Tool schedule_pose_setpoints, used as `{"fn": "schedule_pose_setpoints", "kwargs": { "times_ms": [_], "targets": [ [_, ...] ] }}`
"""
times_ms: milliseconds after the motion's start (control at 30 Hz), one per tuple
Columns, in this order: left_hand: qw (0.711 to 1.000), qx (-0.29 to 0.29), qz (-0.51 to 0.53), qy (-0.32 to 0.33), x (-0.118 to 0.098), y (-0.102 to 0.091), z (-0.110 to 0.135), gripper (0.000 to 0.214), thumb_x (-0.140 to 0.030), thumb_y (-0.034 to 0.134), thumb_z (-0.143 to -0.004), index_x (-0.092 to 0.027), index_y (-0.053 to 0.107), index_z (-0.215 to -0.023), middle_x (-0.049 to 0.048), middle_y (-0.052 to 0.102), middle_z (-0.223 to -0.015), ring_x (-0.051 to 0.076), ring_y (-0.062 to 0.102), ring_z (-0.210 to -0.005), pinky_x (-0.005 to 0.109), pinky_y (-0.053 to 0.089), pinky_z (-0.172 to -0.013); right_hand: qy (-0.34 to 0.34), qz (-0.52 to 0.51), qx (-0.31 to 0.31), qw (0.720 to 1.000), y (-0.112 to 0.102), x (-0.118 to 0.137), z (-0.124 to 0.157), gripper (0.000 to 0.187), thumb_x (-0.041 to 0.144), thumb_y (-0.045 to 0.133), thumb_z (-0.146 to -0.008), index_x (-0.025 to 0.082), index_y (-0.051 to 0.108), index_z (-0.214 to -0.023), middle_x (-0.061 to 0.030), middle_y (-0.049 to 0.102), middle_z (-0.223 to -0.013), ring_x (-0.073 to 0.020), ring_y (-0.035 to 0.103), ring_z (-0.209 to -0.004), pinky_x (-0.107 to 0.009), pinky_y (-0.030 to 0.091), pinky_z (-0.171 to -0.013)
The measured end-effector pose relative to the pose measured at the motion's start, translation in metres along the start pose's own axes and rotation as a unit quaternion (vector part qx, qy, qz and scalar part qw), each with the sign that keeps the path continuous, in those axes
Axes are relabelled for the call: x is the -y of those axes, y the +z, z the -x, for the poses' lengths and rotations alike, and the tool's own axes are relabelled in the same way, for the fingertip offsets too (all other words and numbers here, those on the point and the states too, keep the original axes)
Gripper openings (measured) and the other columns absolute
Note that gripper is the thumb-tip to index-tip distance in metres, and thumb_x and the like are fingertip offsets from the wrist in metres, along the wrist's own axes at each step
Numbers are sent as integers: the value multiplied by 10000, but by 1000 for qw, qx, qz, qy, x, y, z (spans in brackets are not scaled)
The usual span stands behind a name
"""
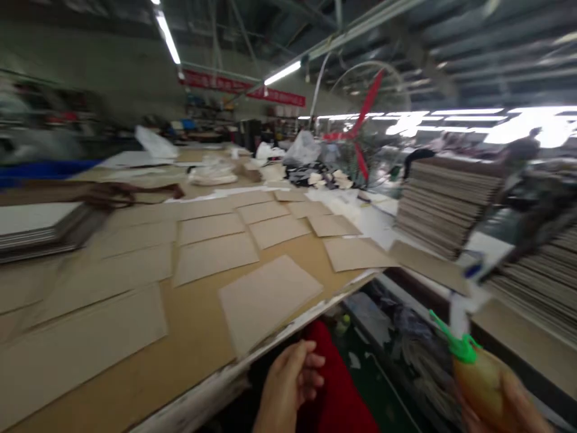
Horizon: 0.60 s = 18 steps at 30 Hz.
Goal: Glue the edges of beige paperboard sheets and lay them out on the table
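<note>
My right hand (518, 397) is wrapped round a squeeze bottle (478, 379) of amber colour with a green nozzle (463, 347), which points up and to the left. My left hand (293, 379) hangs just off the table edge, its fingers loosely curled and nothing in them. Nearest to it on the table lies a grey-brown board sheet (270, 297), its corner close to the edge. More such sheets (216, 255) are spread in rows over the tan tabletop (193, 337), some overlapping. Motion smears the view.
Tall stacks of boards (444, 204) stand on the right, one sheet (428, 264) lying before them. A pile of boards (40, 225) sits at the left. Plastic bags (302, 147) and cloth pieces lie at the back, near a large fan (367, 120) with red blades.
</note>
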<state>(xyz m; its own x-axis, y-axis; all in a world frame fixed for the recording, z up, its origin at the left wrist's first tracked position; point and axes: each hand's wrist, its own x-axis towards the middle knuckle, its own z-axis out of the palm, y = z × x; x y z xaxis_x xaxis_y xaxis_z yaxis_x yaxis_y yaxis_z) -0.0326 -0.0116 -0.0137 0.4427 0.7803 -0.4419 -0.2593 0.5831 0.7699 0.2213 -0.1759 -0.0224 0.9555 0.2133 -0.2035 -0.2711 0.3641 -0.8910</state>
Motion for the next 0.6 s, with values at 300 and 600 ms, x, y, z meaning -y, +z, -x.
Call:
{"fn": "schedule_pose_setpoints", "kwargs": {
  "times_ms": [300, 600],
  "targets": [
    [997, -75, -5, 30, -16, -19, 29, 461, -572, 611, -833, -124, 664, -932, 84, 725, -768, 122, 620, -572, 195, 411, -501, 77, 88, 366, 923, 109, -40, 15, 377, 445, 683, -767, 231, 690, -1077, -93, 699, -1032, -253, 663, -796, -291, 557, -631],
    [587, -212, -614, 484, -57, -64, 28, 283, -236, 561, -897, -193, 640, -1165, 103, 684, -1184, 271, 621, -1094, 484, 499, -969, -66, 323, 533, 779, 167, -47, 12, 531, 578, 652, -804, 249, 658, -1222, -80, 643, -1248, -350, 530, -1182, -504, 338, -1057]
  ]
}}
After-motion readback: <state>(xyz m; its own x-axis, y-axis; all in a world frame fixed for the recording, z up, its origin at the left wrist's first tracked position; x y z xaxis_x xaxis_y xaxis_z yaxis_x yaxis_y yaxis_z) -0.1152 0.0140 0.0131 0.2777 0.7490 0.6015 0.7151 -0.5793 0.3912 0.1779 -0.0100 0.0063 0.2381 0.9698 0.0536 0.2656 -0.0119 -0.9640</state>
